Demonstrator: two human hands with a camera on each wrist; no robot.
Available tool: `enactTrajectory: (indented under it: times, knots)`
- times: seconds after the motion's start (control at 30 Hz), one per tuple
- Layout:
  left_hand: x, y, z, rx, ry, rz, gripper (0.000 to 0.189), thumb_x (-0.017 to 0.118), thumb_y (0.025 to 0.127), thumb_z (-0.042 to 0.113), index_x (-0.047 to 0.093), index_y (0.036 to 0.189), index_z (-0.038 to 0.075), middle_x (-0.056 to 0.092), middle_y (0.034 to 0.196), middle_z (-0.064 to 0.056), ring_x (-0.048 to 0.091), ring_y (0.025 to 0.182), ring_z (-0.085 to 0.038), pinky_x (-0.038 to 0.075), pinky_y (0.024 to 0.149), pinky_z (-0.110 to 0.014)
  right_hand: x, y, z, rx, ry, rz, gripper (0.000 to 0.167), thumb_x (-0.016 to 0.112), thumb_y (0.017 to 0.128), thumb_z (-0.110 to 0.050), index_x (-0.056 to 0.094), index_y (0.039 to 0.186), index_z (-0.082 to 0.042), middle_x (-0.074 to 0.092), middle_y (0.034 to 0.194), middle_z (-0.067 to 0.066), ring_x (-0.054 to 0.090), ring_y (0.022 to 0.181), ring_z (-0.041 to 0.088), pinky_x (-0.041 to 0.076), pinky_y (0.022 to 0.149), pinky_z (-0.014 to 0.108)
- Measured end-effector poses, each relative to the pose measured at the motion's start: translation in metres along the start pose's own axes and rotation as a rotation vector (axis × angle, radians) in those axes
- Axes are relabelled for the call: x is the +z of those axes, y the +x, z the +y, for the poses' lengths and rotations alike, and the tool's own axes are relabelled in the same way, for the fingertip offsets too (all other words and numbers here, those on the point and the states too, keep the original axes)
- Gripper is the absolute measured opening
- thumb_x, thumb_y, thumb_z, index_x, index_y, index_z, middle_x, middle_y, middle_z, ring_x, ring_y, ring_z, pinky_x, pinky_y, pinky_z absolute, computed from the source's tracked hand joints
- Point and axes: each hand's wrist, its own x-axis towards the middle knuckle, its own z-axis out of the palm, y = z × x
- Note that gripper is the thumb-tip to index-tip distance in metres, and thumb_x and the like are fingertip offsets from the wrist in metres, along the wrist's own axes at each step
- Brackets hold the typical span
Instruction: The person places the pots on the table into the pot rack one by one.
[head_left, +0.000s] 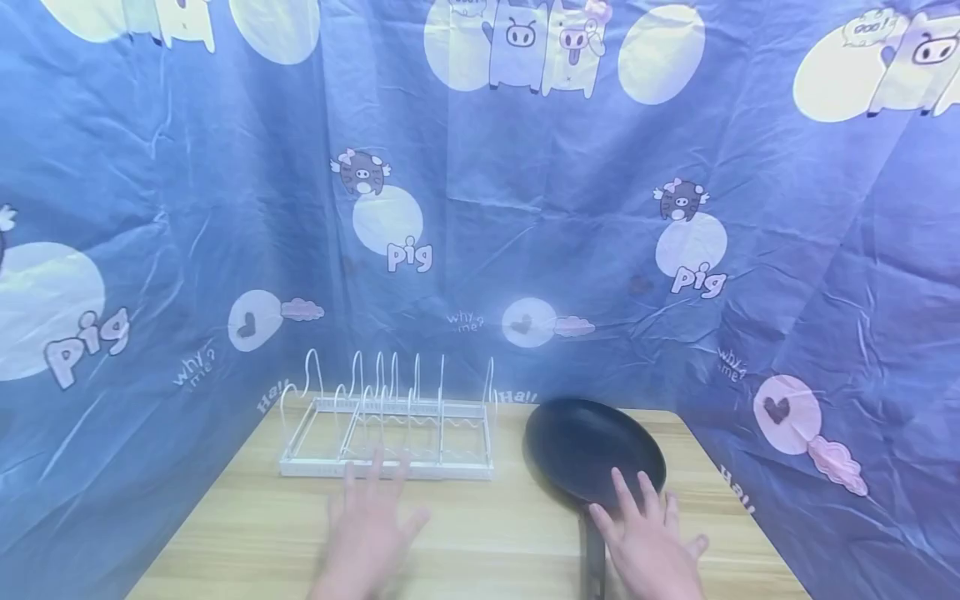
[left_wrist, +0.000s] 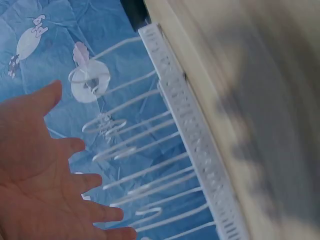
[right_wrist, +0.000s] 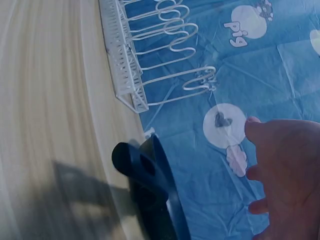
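Note:
A white wire pan rack (head_left: 386,468) with several upright loops stands at the table's back left. A black frying pan (head_left: 588,446) lies to its right, its handle (head_left: 594,554) pointing toward me. My left hand (head_left: 367,533) is held in front of the rack with fingers spread and nothing in it; its palm and the rack's perforated side rail (left_wrist: 187,120) show in the left wrist view. My right hand (head_left: 648,542), fingers also spread, is over the pan's near right side, beside the handle. In the right wrist view the right hand (right_wrist: 290,170) appears apart from the pan handle (right_wrist: 140,167).
A light wooden table (head_left: 480,550) carries the rack and the pan. Blue cloth (head_left: 480,183) printed with cartoon pigs hangs round its back and both sides, close behind the rack.

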Motion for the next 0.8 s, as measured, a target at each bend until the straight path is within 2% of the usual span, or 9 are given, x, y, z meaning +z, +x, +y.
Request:
enactTrajectory:
  times: [0.13, 0.27, 0.37, 0.43, 0.53, 0.63, 0.73, 0.8]
  knots:
    - [0.014, -0.005, 0.01, 0.007, -0.033, 0.015, 0.079, 0.064, 0.101, 0.061, 0.039, 0.168, 0.028, 0.027, 0.18, -0.014, 0.021, 0.161, -0.062, 0.021, 0.124, -0.084, 0.004, 0.003, 0.008, 0.034, 0.029, 0.021, 0.086, 0.022, 0.107, -0.078, 0.016, 0.175, -0.026, 0.011, 0.18, 0.025, 0.01, 0.159, 0.066, 0.01, 0.109, 0.101]
    - [0.026, -0.011, 0.023, 0.05, -0.107, 0.043, 0.072, 0.072, 0.099, 0.051, 0.052, 0.16, 0.018, 0.045, 0.17, -0.019, 0.033, 0.158, -0.058, 0.027, 0.126, -0.08, 0.01, 0.004, 0.015, 0.048, 0.087, 0.04, 0.078, 0.029, 0.112, -0.067, 0.021, 0.173, -0.019, 0.02, 0.177, 0.028, 0.02, 0.158, 0.061, 0.017, 0.11, 0.099]
    - [0.035, -0.013, 0.032, 0.067, -0.143, 0.067, 0.071, 0.078, 0.095, 0.047, 0.057, 0.154, 0.015, 0.056, 0.161, -0.019, 0.044, 0.153, -0.054, 0.034, 0.123, -0.078, 0.018, 0.004, 0.019, 0.05, 0.131, 0.062, 0.075, 0.036, 0.114, -0.06, 0.025, 0.172, -0.013, 0.027, 0.172, 0.031, 0.029, 0.155, 0.061, 0.029, 0.11, 0.094]
    - [0.043, -0.012, 0.039, 0.049, -0.167, 0.058, 0.072, 0.081, 0.092, 0.047, 0.058, 0.153, 0.016, 0.062, 0.155, -0.016, 0.05, 0.148, -0.05, 0.039, 0.119, -0.077, 0.025, 0.005, 0.021, 0.055, 0.169, 0.071, 0.075, 0.039, 0.114, -0.057, 0.027, 0.17, -0.008, 0.031, 0.169, 0.035, 0.036, 0.151, 0.062, 0.037, 0.11, 0.088]
    - [0.055, -0.011, 0.051, 0.015, -0.24, -0.012, 0.073, 0.084, 0.088, 0.043, 0.061, 0.15, 0.013, 0.066, 0.148, -0.018, 0.057, 0.14, -0.051, 0.045, 0.112, -0.077, 0.034, 0.006, 0.025, 0.079, 0.227, 0.071, 0.077, 0.044, 0.114, -0.053, 0.029, 0.168, 0.0, 0.036, 0.162, 0.04, 0.043, 0.145, 0.065, 0.044, 0.111, 0.079]
    - [0.067, -0.012, 0.065, -0.019, -0.35, -0.128, 0.075, 0.084, 0.084, 0.037, 0.061, 0.15, 0.011, 0.065, 0.147, -0.019, 0.058, 0.135, -0.055, 0.047, 0.107, -0.079, 0.042, 0.008, 0.028, 0.118, 0.314, 0.061, 0.077, 0.047, 0.114, -0.048, 0.029, 0.165, 0.007, 0.04, 0.157, 0.043, 0.047, 0.141, 0.065, 0.046, 0.111, 0.075]
    - [0.074, -0.014, 0.076, 0.043, -0.451, -0.265, 0.083, 0.084, 0.082, 0.034, 0.054, 0.155, 0.006, 0.061, 0.151, -0.025, 0.057, 0.135, -0.059, 0.047, 0.108, -0.079, 0.049, 0.011, 0.032, 0.149, 0.412, 0.043, 0.075, 0.046, 0.114, -0.043, 0.031, 0.16, 0.014, 0.047, 0.151, 0.044, 0.054, 0.135, 0.062, 0.051, 0.108, 0.072]
    - [0.081, -0.014, 0.085, 0.096, -0.505, -0.364, 0.086, 0.083, 0.084, 0.033, 0.05, 0.157, 0.004, 0.064, 0.145, -0.027, 0.064, 0.128, -0.053, 0.05, 0.109, -0.074, 0.054, 0.013, 0.035, 0.154, 0.523, 0.018, 0.074, 0.045, 0.115, -0.038, 0.029, 0.156, 0.021, 0.049, 0.148, 0.047, 0.061, 0.128, 0.061, 0.057, 0.104, 0.066]
